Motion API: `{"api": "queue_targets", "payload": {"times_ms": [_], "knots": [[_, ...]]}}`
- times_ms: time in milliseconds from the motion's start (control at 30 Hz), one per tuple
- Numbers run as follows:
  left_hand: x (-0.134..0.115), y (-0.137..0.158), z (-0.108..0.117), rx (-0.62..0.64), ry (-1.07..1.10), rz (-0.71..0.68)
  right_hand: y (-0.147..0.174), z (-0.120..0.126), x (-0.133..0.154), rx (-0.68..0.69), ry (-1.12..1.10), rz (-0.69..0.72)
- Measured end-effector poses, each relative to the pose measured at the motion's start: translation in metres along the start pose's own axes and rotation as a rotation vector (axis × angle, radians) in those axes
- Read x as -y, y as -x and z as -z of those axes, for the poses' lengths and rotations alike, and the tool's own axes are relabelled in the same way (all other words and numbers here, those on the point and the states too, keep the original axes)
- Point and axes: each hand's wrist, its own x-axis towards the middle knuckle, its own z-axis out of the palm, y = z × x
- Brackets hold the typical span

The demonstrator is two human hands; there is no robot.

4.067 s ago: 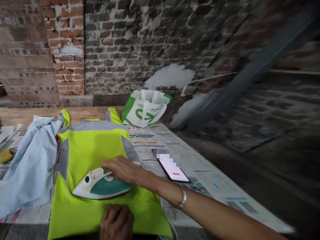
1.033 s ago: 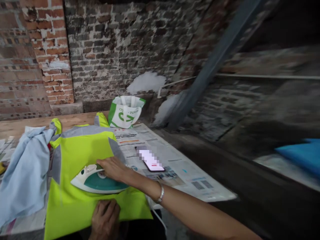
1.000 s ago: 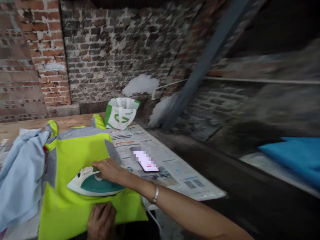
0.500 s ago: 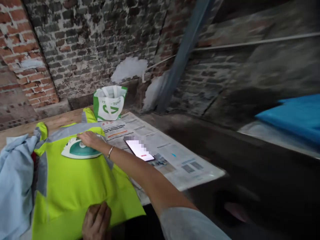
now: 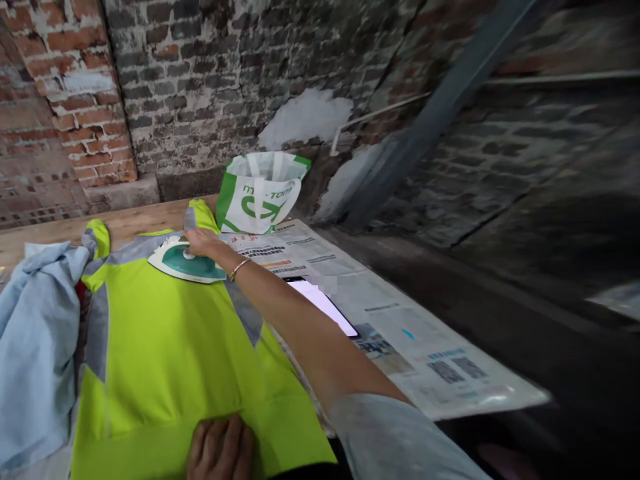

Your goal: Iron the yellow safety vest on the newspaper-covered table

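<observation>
A bright yellow high-visibility shirt (image 5: 175, 340) with grey bands lies spread on the table. My right hand (image 5: 203, 243) is wrapped round the handle of a white and teal iron (image 5: 187, 261), whose sole rests on the upper part of the shirt. At the shirt's bottom hem is my left hand (image 5: 221, 448), its fingers bent and close together on the fabric. Its fingertips and thumb are largely hidden, and it appears to grip the hem.
Crumpled light blue cloth (image 5: 37, 353) lies left of the shirt. A lit phone (image 5: 327, 308) rests on the printed sheet (image 5: 425, 340) at right, partly behind my forearm. A white and green bag (image 5: 263, 193) stands at the back, before a brick wall (image 5: 200, 80).
The view has swung, so the scene sits differently in the picture. The iron, with my right hand on it, has slid a little toward the shirt's top. My left hand stays at the hem.
</observation>
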Motion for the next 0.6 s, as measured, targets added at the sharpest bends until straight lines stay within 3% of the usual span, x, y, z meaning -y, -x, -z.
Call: {"api": "queue_targets", "payload": {"times_ms": [100, 233, 300, 400, 500, 600], "knots": [[-0.005, -0.007, 0.0, -0.006, 0.017, 0.041, 0.032, 0.008, 0.009, 0.034, -0.007, 0.048], [0.005, -0.019, 0.008, 0.214, 0.012, -0.164, 0.106, 0.011, 0.034, 0.062, -0.029, 0.13], [0.009, -0.021, 0.011, 0.221, -0.018, -0.227, 0.147, 0.008, 0.048, 0.087, -0.033, 0.166], [0.009, -0.019, 0.009, 0.165, -0.015, -0.207, 0.199, 0.004, 0.063, 0.13, -0.068, 0.25], [0.005, -0.016, 0.004, 0.09, 0.04, -0.147, 0.226, 0.002, 0.069, 0.162, -0.066, 0.277], [0.001, -0.016, 0.003, 0.083, 0.058, -0.15, 0.226, 0.001, 0.069, 0.144, -0.057, 0.277]]}}
